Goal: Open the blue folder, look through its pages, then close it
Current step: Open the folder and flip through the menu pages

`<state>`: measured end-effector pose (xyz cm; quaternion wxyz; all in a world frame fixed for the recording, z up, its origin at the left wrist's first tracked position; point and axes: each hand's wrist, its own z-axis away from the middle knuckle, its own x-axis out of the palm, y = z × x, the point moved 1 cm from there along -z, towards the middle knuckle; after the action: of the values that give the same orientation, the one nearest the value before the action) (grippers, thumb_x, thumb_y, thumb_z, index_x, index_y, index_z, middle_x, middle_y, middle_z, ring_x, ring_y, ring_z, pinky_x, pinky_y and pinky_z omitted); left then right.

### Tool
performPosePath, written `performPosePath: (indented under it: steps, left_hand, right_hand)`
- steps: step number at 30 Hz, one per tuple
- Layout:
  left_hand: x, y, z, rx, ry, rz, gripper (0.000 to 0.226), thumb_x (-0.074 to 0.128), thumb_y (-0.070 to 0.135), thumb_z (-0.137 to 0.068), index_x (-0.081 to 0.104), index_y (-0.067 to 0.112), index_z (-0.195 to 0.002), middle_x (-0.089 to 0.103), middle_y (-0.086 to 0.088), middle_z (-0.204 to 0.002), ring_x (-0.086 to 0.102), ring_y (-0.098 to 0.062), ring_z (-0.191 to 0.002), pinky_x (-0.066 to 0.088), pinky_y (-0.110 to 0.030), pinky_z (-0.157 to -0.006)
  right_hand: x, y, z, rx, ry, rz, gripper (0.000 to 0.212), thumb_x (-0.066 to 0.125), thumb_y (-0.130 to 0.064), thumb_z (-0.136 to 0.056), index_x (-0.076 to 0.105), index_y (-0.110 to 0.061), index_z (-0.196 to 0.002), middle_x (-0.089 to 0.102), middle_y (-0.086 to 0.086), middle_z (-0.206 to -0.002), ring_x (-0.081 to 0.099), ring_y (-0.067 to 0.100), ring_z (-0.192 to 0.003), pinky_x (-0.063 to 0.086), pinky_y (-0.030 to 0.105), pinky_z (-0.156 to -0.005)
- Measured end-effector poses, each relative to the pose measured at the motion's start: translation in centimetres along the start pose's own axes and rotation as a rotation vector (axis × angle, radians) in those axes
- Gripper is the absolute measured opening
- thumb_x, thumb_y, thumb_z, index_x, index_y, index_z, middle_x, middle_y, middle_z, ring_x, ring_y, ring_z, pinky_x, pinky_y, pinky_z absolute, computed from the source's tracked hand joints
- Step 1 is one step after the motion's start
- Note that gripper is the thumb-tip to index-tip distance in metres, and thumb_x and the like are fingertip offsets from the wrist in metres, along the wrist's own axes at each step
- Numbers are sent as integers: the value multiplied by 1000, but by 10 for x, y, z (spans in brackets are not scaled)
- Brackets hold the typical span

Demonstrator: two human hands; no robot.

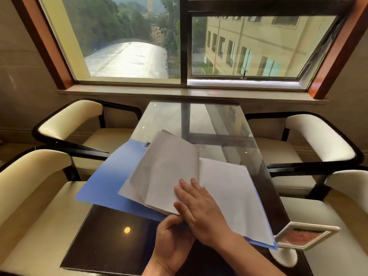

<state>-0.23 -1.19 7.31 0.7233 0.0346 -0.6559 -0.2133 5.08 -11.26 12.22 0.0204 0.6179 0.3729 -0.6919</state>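
The blue folder lies open over the dark glass table, its cover spread to the left and raised off the tabletop. White pages lie flat on its right half. Several grey-lit pages stand lifted and curled over toward the left. My left hand grips the folder's near edge at the spine from below. My right hand lies across the lower middle of the pages, fingers stretched flat and pressing on the turned sheets.
A white stand with a reddish picture card sits at the table's near right, touching the folder's corner. Cream chairs with black frames flank the table, left and right. A window sill runs behind.
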Motion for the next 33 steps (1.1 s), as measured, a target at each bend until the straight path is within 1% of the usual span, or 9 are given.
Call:
performPosePath:
  steps: [3,7,9,12,17,21,26,29,33]
  left_hand:
    - [4,1,0,-16,-43,-24,62,71,0,-70,62,0,-132,63,-22,-137,63,-36,-122,56,-48,-93]
    - [9,-3,-4,45,46,-70,71,87,33,-73,61,11,-136,56,-15,-147,54,-33,-134,47,-48,-108]
    - [9,-3,-6,23,58,-50,67,75,49,-82,61,12,-136,55,-15,-148,53,-33,-135,44,-49,-111]
    - [5,-1,-9,8,93,19,62,46,52,-96,56,11,-141,53,-15,-150,52,-32,-137,43,-47,-113]
    - [5,3,-15,-14,211,-14,71,37,53,-100,39,3,-150,40,-22,-157,37,-39,-145,17,-51,-124]
    - [-1,12,-21,81,227,-105,67,39,50,-99,53,1,-141,55,-26,-144,51,-43,-135,31,-56,-117]
    - [10,17,-23,141,180,-95,58,45,47,-95,68,3,-126,62,-26,-136,59,-44,-126,47,-54,-102]
    - [16,15,-24,141,160,-98,57,42,48,-96,74,5,-116,67,-24,-129,64,-42,-119,59,-50,-89]
    - [17,12,-23,129,178,-75,59,40,49,-97,73,5,-118,66,-26,-130,64,-44,-119,57,-53,-88]
  right_hand:
    - [3,1,2,-22,8,36,55,25,-53,-102,26,-34,-154,13,-17,-165,-6,12,-153,3,39,-125]
    - [5,2,3,-58,13,101,55,20,-50,-103,24,-32,-155,13,-17,-164,-9,9,-152,-1,38,-125]
    - [7,0,5,-93,2,149,56,19,-50,-103,25,-30,-155,14,-16,-165,-8,8,-152,-5,35,-123]
    - [5,-2,6,-141,-10,137,56,21,-49,-103,25,-29,-155,11,-16,-165,-9,3,-151,-7,36,-124]
    - [-7,12,22,-38,143,51,62,25,-63,-94,17,-47,-153,-10,-17,-165,-21,5,-149,-7,38,-123]
    - [-13,36,51,170,264,159,61,22,-75,-87,5,-65,-144,-24,-5,-164,-27,17,-149,-17,38,-120]
    - [-16,52,72,400,179,284,71,-10,-90,-70,-23,-68,-135,-35,10,-159,-38,27,-144,-20,43,-119]
    - [-17,53,71,462,144,270,75,-15,-93,-63,-23,-68,-134,-18,17,-164,-27,30,-148,-17,43,-119]
    - [-15,54,66,470,85,192,88,-13,-93,-63,-10,-60,-145,1,16,-166,-9,26,-153,-10,43,-121]
